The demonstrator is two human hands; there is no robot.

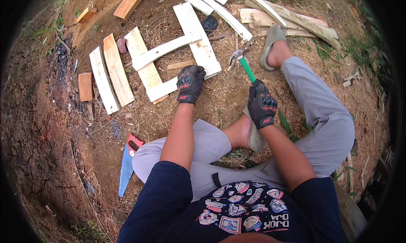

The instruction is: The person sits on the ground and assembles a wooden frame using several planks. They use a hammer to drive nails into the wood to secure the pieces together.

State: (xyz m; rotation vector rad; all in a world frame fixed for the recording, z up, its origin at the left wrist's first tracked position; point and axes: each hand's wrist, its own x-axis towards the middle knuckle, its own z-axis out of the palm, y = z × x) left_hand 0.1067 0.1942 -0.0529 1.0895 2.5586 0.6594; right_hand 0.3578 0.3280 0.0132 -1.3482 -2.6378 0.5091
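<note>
Blue-bladed saw (pixel 127 167) flat on ground (pixel 55 158), beside left knee (pixel 148 156). Right hand (pixel 261 103), black-gloved, grip clenched around green-handled hammer (pixel 246 69), head pointing away from body. Left hand (pixel 190 84), black-gloved, at lower crosspiece (pixel 163 89) of pale wooden frame (pixel 167 50); grip curled, cannot tell whether anything sits inside. Frame lies on ground ahead of person, left of hammer. Two loose boards (pixel 103 80) left of frame. Farther off: piled planks (pixel 292 20) at right, orange-brown block (pixel 129 5) at left.
</note>
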